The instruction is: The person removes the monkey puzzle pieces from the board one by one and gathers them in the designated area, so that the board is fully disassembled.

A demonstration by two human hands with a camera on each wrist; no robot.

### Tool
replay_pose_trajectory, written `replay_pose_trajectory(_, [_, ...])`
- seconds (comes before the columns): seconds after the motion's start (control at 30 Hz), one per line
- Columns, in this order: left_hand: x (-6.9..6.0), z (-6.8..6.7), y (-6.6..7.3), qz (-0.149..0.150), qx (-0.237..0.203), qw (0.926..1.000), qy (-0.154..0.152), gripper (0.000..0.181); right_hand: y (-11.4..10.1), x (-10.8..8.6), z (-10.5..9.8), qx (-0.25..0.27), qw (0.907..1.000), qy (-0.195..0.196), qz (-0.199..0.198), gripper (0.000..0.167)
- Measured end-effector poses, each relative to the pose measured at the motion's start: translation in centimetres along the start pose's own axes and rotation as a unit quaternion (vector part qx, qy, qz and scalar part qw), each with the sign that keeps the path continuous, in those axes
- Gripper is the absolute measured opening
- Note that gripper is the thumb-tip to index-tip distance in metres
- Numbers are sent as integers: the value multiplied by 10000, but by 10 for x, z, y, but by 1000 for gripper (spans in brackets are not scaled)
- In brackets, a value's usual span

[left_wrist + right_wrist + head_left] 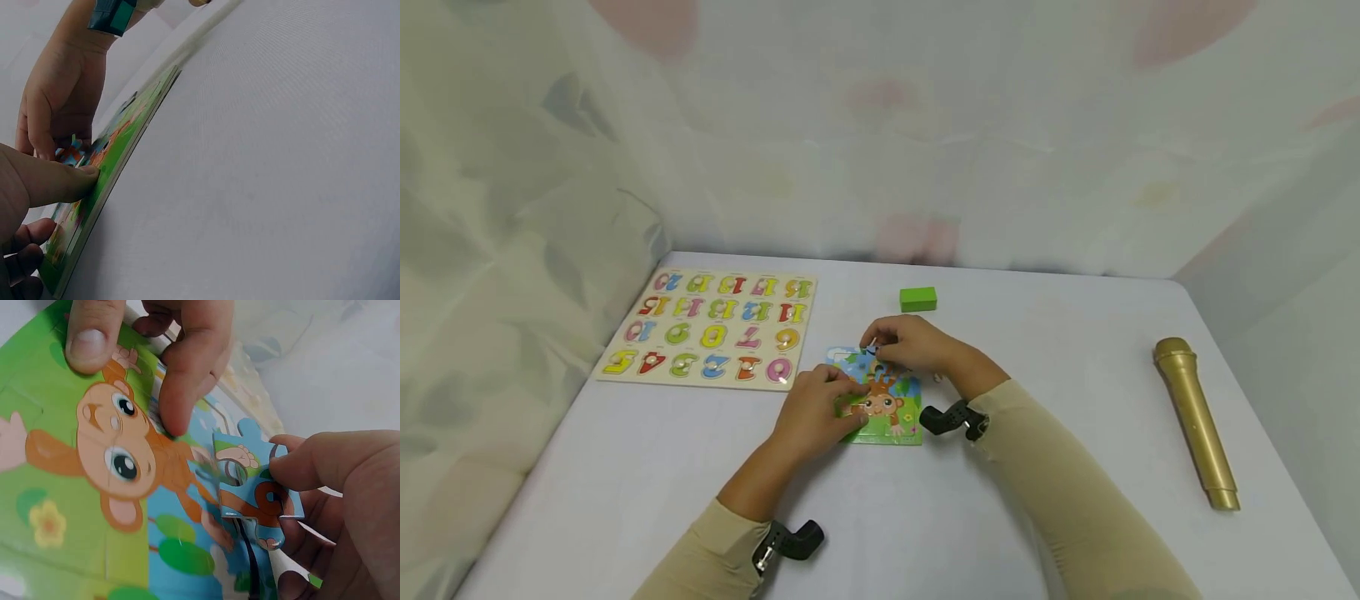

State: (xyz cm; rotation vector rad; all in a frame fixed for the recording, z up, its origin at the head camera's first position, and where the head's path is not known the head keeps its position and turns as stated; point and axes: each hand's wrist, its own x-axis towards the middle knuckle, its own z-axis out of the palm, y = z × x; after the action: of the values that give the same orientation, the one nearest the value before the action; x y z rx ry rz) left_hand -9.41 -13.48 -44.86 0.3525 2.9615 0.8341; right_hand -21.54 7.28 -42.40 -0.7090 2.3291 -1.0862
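Lying near puzzle point(883, 407): number board point(696, 335), block point(918, 299)

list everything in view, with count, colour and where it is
monkey jigsaw puzzle: 1, green and blue, centre of table
jigsaw piece: 1, blue, green and orange, in right hand
number peg puzzle: 1, cream with multicoloured numerals, left
block: 1, green, beyond jigsaw
flashlight-shaped object: 1, gold, far right
small object: 1, too small to identify, by right wrist
table: 1, white, below everything
patterned fabric: whitish, behind and beside table
wrist cameras: 2, black, one per wrist
sleeves: 2, beige, both arms
left hand: 1, touching jigsaw
right hand: 1, pinching piece
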Motion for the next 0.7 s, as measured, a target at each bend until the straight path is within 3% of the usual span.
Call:
replay_pose_trajectory(0.33, [-1,-2,0,-69,-32,10000,-52,40,8,-19,-22,-240,9994,-206,134,24])
replay_pose_trajectory(0.7, [-1,0,-1,-122,-55,9999,-96,39,31,-44,-44,-91,9991,-17,414,24])
